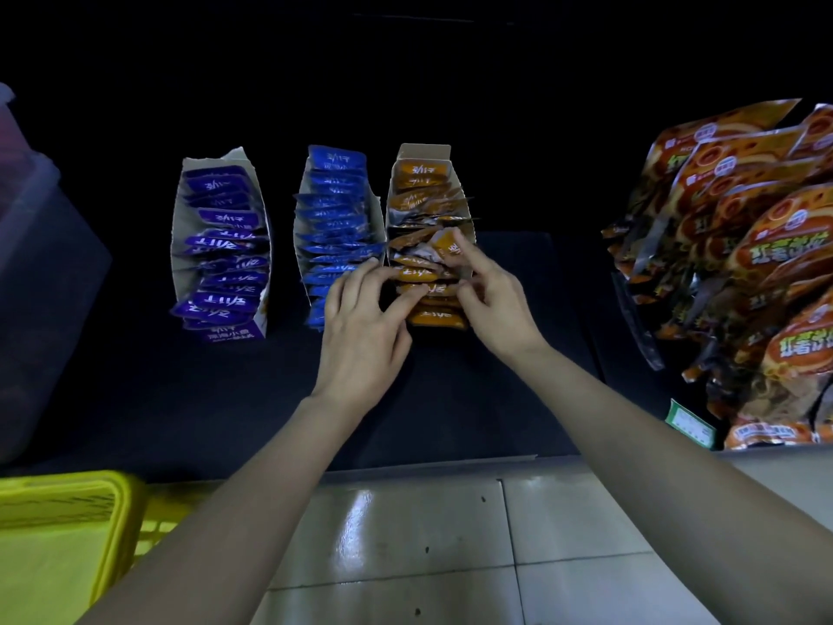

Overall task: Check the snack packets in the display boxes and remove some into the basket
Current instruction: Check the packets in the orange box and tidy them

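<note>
Three open display boxes stand side by side on a dark shelf: a purple-packet box point(221, 245), a blue-packet box point(336, 227) and an orange-packet box point(428, 218). Both hands work in the orange box. My left hand point(365, 322) lies over the front packets, its fingertips spread on them. My right hand point(489, 290) lifts one orange packet point(446, 248) with its forefinger, tilting it up out of the row, while the thumb touches the packets below. The yellow basket point(67, 534) sits on the floor at the lower left.
Large orange snack bags point(739, 272) are stacked on the shelf at the right, with a green price tag point(689, 421) on the edge. A translucent plastic bin point(36, 263) stands at the far left. Shiny floor tiles point(405, 534) lie below the shelf edge.
</note>
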Demonstrator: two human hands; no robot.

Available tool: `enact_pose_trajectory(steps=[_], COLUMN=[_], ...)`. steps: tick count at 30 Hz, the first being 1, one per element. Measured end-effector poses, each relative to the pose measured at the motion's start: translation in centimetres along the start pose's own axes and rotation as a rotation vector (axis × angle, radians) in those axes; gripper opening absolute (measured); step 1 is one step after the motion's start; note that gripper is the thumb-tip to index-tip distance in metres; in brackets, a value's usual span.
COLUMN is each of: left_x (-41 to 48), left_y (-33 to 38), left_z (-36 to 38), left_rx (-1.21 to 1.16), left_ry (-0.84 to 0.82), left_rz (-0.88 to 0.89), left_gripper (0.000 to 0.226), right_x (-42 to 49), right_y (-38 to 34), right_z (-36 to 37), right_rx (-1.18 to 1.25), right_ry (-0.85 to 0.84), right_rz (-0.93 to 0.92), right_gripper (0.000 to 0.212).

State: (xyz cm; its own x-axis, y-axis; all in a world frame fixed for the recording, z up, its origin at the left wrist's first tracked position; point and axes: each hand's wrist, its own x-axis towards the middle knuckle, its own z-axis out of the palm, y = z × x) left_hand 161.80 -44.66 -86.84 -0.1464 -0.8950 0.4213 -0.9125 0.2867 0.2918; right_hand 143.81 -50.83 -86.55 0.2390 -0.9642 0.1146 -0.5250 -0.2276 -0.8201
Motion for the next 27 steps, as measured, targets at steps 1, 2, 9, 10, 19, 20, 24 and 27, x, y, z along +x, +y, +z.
enact_pose_trajectory(steps=[1, 2, 9, 10, 19, 20, 24, 27], left_x=[0.0, 0.0, 0.1, 0.1, 0.2, 0.2, 0.2, 0.1], left_y=[0.0, 0.0, -0.2, -0.2, -0.2, -0.2, -0.2, -0.3], left_z=[0.0, 0.1, 0.4, 0.4, 0.5, 0.4, 0.4, 0.3], left_rx=[0.011, 0.022, 0.04, 0.045, 0.064, 0.066, 0.069, 0.067], left_ry=[0.002, 0.002, -0.007, -0.01, -0.023, -0.027, -0.06, -0.081], left_rz=[-0.001, -0.001, 0.01, 0.011, 0.025, 0.026, 0.022, 0.015], left_gripper=[0.048, 0.048, 0.046, 0.045, 0.047, 0.048, 0.051, 0.053], right_x=[0.2, 0.4, 1.0, 1.0, 1.6, 1.6, 1.8, 1.6], right_y=[0.0, 0.1, 0.7, 0.7, 0.7, 0.7, 0.6, 0.6], right_z=[0.0, 0.0, 0.9, 1.0, 1.1, 1.1, 0.9, 0.8], right_rx=[-0.02, -0.026, -0.162, -0.187, -0.33, -0.332, -0.329, -0.281], right_ry=[0.016, 0.033, 0.132, 0.14, 0.23, 0.232, 0.244, 0.243], right_rz=[-0.005, -0.008, -0.059, -0.073, -0.087, -0.094, -0.11, -0.116], right_gripper=[0.06, 0.057, 0.031, 0.026, 0.017, 0.016, 0.013, 0.016])
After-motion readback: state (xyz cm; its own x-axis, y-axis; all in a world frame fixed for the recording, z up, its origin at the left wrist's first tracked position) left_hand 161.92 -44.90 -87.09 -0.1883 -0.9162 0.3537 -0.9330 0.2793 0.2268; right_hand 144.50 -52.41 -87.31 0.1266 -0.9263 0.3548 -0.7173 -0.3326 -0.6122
